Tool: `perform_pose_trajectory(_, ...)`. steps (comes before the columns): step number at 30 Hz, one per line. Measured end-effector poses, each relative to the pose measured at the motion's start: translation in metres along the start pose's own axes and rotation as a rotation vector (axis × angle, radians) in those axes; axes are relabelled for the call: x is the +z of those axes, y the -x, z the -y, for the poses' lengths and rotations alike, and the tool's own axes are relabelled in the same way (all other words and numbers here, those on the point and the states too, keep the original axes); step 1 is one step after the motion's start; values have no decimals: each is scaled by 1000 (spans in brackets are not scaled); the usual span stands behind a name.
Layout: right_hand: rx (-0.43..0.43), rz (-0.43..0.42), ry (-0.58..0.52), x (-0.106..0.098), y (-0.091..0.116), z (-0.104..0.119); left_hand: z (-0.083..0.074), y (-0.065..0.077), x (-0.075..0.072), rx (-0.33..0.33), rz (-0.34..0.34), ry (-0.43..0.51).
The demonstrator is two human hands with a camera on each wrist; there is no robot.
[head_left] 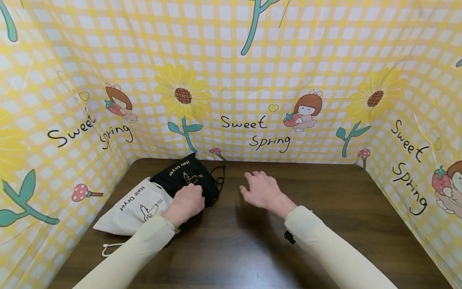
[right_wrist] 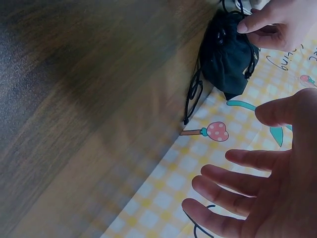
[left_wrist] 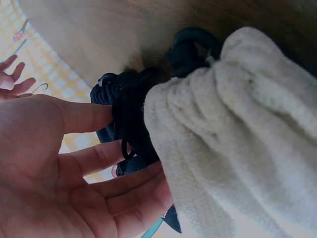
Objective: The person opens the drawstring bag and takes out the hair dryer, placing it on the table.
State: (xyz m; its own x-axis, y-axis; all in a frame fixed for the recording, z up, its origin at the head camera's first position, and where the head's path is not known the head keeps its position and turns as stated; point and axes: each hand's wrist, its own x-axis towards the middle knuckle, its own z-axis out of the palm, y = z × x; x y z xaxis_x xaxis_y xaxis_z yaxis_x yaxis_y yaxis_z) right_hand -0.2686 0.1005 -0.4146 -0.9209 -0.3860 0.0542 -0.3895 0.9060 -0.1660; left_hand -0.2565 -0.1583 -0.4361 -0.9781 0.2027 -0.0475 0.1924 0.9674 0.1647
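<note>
A black drawstring bag [head_left: 177,173] with "Hair Dryer" and a dryer drawing in gold lies at the table's back left. My left hand [head_left: 188,202] pinches its near side, where the left wrist view shows the thumb and fingers [left_wrist: 91,156] against gathered black cloth. Beside it, nearer me, lies an off-white drawstring bag [head_left: 131,206] with the same words in black; its gathered end is close to my left fingers. My right hand [head_left: 262,189] hovers over the table to the right, fingers spread and holding nothing. What the bags contain is hidden.
Black cords [head_left: 220,176] trail from the black bag's right end, and a white cord [head_left: 106,249] from the pale bag. The dark wooden table [head_left: 325,192] is enclosed at the back and sides by a yellow checked cloth [head_left: 231,88] with printed flowers.
</note>
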Motion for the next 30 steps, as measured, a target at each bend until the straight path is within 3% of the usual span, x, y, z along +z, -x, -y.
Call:
perform_pose_trajectory(10, 7, 16, -32, 3, 2, 1, -1, 0, 8, 19, -5, 19)
perform_pose_trajectory(30, 4, 33, -38, 5, 1, 1, -10, 3, 9, 60, -54, 10)
